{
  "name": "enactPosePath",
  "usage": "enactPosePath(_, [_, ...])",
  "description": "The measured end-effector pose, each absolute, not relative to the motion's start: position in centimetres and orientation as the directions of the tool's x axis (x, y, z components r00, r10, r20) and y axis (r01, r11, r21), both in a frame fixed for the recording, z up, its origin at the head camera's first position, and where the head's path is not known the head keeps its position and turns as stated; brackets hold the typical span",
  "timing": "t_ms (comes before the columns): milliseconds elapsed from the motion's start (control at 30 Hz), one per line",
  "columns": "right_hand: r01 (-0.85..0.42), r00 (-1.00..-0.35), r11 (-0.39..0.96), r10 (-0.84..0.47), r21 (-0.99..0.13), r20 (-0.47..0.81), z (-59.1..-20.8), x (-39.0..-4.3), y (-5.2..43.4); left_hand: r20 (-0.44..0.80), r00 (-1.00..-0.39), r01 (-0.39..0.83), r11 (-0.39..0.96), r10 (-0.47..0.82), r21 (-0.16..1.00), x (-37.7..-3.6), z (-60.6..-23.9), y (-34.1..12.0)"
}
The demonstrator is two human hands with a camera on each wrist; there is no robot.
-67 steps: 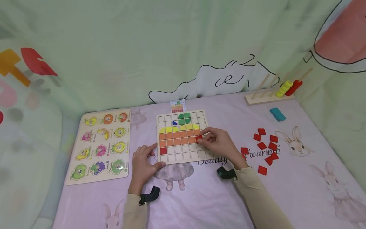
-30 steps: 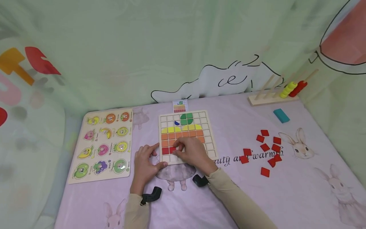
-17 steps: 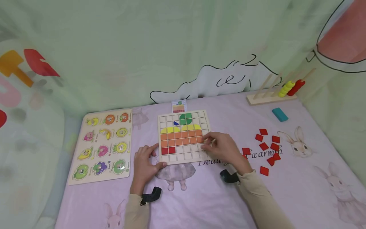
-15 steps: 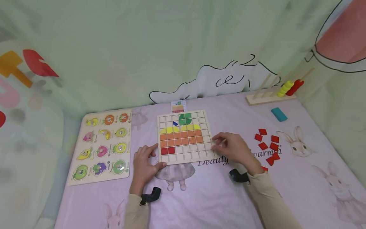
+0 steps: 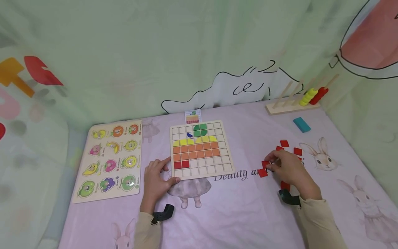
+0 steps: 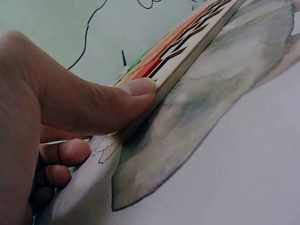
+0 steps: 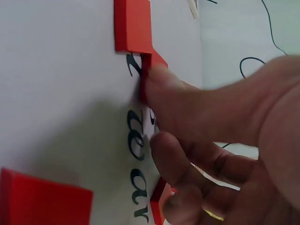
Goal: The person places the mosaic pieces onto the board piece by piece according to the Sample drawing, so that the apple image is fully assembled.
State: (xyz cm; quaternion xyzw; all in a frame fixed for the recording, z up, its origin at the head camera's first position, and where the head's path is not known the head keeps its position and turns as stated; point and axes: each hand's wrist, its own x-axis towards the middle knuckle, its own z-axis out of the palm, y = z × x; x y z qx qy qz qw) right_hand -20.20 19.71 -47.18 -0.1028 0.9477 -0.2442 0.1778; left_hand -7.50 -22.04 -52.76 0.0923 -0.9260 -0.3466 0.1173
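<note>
At its near left corner, my left hand holds the wooden grid board, the thumb against its edge in the left wrist view. Green, blue, yellow and orange pieces fill parts of the grid. Two red squares lie side by side at the left of a lower row. Away to the right, my right hand pinches a red square tile at the table surface. Another red tile touches or nearly touches it. The hand partly hides other red tiles.
More red tiles lie scattered around the right hand. A picture card sits behind the board. At left is a fruit puzzle board. A teal block and a bead-stacking rack stand at back right.
My right hand has set a second red square beside the first on the board, then moved right to the loose tiles and taken one. My left hand stays at the board's corner.
</note>
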Motion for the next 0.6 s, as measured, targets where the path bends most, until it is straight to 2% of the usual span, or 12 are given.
enactPosePath(333, [-0.152,-0.934,0.819,-0.302,-0.553,-0.191,-47.8,-20.2,19.5,0.145,-0.958,-0.091,0.742,-0.247,0.664,-7.6,-52.9,-22.0])
enactPosePath(433, [-0.164,-0.938,0.779,-0.312,-0.606,-0.147,-47.9,-20.6,18.6,0.144,-0.957,-0.095,0.743,-0.251,0.663,-7.6,-52.9,-22.1])
enactPosePath(600, [-0.113,-0.931,0.667,-0.329,-0.737,-0.155,-47.8,-21.0,14.9,0.124,-0.959,-0.109,0.738,-0.253,0.667,-7.5,-52.8,-22.1])
